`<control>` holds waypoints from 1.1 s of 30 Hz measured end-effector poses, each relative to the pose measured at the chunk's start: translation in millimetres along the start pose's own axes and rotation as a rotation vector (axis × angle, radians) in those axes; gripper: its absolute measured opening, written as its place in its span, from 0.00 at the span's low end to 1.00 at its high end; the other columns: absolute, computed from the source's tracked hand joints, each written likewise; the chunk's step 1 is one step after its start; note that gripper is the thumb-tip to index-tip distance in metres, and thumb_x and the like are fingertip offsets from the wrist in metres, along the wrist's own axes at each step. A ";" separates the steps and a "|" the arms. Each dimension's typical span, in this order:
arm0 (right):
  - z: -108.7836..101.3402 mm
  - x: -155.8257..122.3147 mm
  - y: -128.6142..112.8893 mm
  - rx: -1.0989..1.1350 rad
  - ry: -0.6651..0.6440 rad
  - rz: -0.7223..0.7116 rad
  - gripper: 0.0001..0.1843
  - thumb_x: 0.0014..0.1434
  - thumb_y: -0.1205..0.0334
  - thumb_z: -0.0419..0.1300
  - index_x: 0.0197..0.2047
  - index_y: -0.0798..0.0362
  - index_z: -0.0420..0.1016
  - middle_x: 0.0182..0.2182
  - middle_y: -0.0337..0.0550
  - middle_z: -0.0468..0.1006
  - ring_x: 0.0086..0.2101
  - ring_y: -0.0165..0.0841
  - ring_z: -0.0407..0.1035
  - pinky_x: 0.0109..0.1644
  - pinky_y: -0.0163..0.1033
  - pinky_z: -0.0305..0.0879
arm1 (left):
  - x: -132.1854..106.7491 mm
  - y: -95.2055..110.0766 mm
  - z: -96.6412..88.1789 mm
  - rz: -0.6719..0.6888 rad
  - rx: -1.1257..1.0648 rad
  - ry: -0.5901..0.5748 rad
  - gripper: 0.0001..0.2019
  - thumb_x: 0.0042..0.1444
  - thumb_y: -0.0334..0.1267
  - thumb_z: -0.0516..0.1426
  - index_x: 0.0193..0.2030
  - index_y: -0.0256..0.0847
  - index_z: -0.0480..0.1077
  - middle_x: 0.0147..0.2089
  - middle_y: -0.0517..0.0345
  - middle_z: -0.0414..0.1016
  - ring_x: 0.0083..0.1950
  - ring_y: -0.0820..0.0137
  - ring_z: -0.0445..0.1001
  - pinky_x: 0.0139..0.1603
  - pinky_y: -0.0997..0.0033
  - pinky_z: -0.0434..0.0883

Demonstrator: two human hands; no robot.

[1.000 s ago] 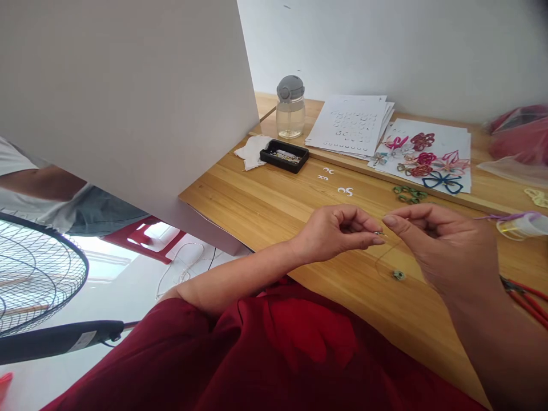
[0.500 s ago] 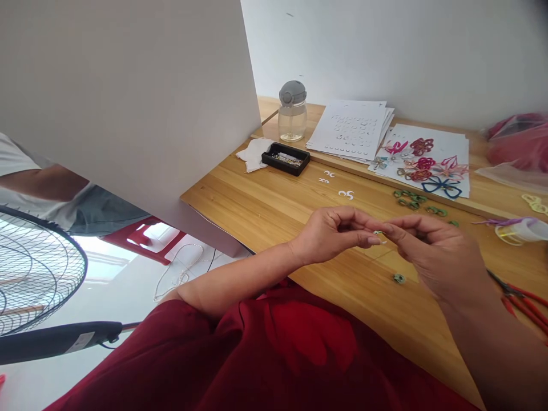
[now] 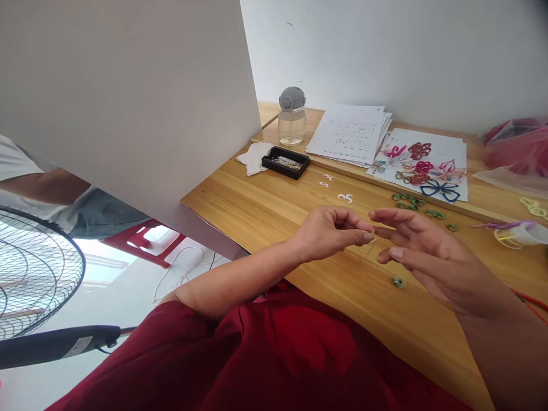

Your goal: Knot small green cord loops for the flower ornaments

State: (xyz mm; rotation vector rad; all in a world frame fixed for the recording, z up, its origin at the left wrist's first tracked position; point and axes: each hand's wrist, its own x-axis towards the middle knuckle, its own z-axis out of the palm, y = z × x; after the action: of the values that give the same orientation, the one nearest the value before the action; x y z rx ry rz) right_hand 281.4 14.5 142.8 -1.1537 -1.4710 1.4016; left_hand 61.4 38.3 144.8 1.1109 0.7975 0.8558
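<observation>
My left hand (image 3: pixel 331 231) hovers over the wooden table (image 3: pixel 265 202), its thumb and forefinger pinched on a tiny piece with a thin wire hanging from it. My right hand (image 3: pixel 422 251) is just to its right, fingers stretched out and apart, holding nothing. A small green ring (image 3: pixel 399 281) lies on the table below the right hand. More green rings (image 3: pixel 413 201) lie scattered further back.
A large white board (image 3: pixel 128 97) stands at the left. At the back are a water bottle (image 3: pixel 291 116), a black tray (image 3: pixel 285 161), a white cloth (image 3: pixel 256 157), paper stacks (image 3: pixel 351 131), coloured wire flowers (image 3: pixel 422 165), red-handled pliers (image 3: pixel 531 299). Another person's arm (image 3: pixel 38 185) and a fan (image 3: pixel 36 265) are at the left.
My right hand has let go of the small piece and opened its fingers, drawing slightly away. The left hand keeps its pinch in the same place.
</observation>
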 end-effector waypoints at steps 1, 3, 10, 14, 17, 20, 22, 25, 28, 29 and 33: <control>3.4 0.0 -2.8 0.049 -0.043 -0.004 0.25 0.59 0.51 0.75 0.59 0.35 0.79 0.66 0.46 0.74 0.57 0.46 0.75 0.39 0.39 0.79 | 0.6 2.5 -0.2 -0.007 0.003 -0.013 0.17 0.44 0.39 0.77 0.34 0.34 0.78 0.29 0.60 0.79 0.29 0.78 0.72 0.29 0.77 0.65; 11.2 -0.1 -6.4 0.073 -0.072 0.010 0.28 0.58 0.52 0.76 0.61 0.35 0.78 0.67 0.47 0.72 0.52 0.43 0.78 0.37 0.39 0.79 | 2.8 4.4 -0.9 -0.008 0.007 -0.037 0.14 0.45 0.36 0.76 0.33 0.35 0.78 0.28 0.60 0.79 0.30 0.78 0.73 0.31 0.77 0.67; 25.5 0.2 -0.2 0.026 0.052 0.108 0.34 0.54 0.46 0.78 0.60 0.45 0.75 0.57 0.53 0.81 0.25 0.26 0.70 0.23 0.36 0.67 | 11.5 -2.6 -3.1 0.021 0.027 0.029 0.12 0.46 0.35 0.75 0.32 0.34 0.78 0.29 0.60 0.79 0.29 0.79 0.72 0.36 0.74 0.69; 12.5 2.6 2.7 -0.150 0.077 0.081 0.32 0.52 0.45 0.77 0.57 0.45 0.76 0.56 0.53 0.82 0.44 0.43 0.80 0.34 0.41 0.77 | 12.9 -0.7 -4.8 -0.007 -0.002 0.054 0.16 0.42 0.36 0.77 0.32 0.34 0.79 0.29 0.60 0.79 0.30 0.78 0.72 0.36 0.74 0.69; 2.4 5.3 0.7 -0.295 0.243 -0.010 0.32 0.51 0.51 0.76 0.58 0.41 0.75 0.62 0.51 0.77 0.59 0.51 0.75 0.38 0.42 0.79 | 14.3 0.9 -6.6 -0.019 0.036 0.067 0.17 0.41 0.38 0.77 0.32 0.34 0.79 0.28 0.58 0.79 0.30 0.77 0.73 0.34 0.75 0.68; 6.9 6.5 -4.1 -0.171 0.234 -0.042 0.34 0.52 0.57 0.74 0.61 0.37 0.72 0.70 0.49 0.70 0.61 0.52 0.75 0.36 0.41 0.79 | 15.8 2.7 -6.7 -0.002 0.088 0.066 0.16 0.41 0.38 0.77 0.32 0.34 0.79 0.29 0.58 0.79 0.30 0.77 0.73 0.33 0.75 0.68; 17.9 5.8 -6.6 -0.049 0.143 -0.014 0.36 0.52 0.58 0.74 0.63 0.37 0.71 0.71 0.50 0.68 0.52 0.48 0.79 0.34 0.41 0.78 | 16.7 3.7 -6.1 0.023 0.116 0.064 0.15 0.42 0.37 0.76 0.32 0.35 0.79 0.29 0.59 0.79 0.29 0.77 0.72 0.33 0.75 0.69; 35.1 3.9 -5.8 0.028 0.100 0.069 0.34 0.57 0.55 0.72 0.66 0.39 0.70 0.67 0.52 0.72 0.33 0.32 0.77 0.28 0.39 0.73 | 18.3 2.8 -6.0 0.066 0.144 0.066 0.13 0.45 0.37 0.75 0.32 0.35 0.79 0.30 0.59 0.80 0.29 0.78 0.72 0.33 0.75 0.69; 42.3 3.7 -0.4 0.023 0.157 0.080 0.30 0.60 0.52 0.72 0.64 0.43 0.73 0.58 0.48 0.78 0.26 0.24 0.66 0.26 0.36 0.65 | 20.2 -1.0 -7.5 0.083 0.109 0.071 0.14 0.45 0.39 0.75 0.32 0.35 0.78 0.29 0.59 0.80 0.30 0.77 0.72 0.33 0.74 0.69; 42.4 4.3 1.6 0.019 0.172 0.070 0.29 0.59 0.50 0.73 0.62 0.45 0.74 0.53 0.47 0.79 0.26 0.24 0.64 0.25 0.35 0.62 | 20.7 -2.3 -7.9 0.078 0.084 0.070 0.15 0.44 0.40 0.76 0.32 0.35 0.78 0.30 0.58 0.80 0.31 0.77 0.73 0.34 0.74 0.69; 39.2 9.7 7.8 0.013 0.260 0.044 0.21 0.59 0.48 0.74 0.51 0.47 0.78 0.37 0.42 0.80 0.26 0.28 0.63 0.23 0.34 0.56 | 22.3 -4.7 -7.0 0.061 0.043 0.106 0.19 0.42 0.43 0.77 0.34 0.34 0.79 0.31 0.57 0.81 0.31 0.76 0.74 0.34 0.74 0.69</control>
State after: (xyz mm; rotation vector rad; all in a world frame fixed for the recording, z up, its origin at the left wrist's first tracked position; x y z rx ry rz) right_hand 241.9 12.4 131.3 -1.3132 -1.2585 1.2357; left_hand 66.2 60.0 136.1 1.1399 0.8766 0.9590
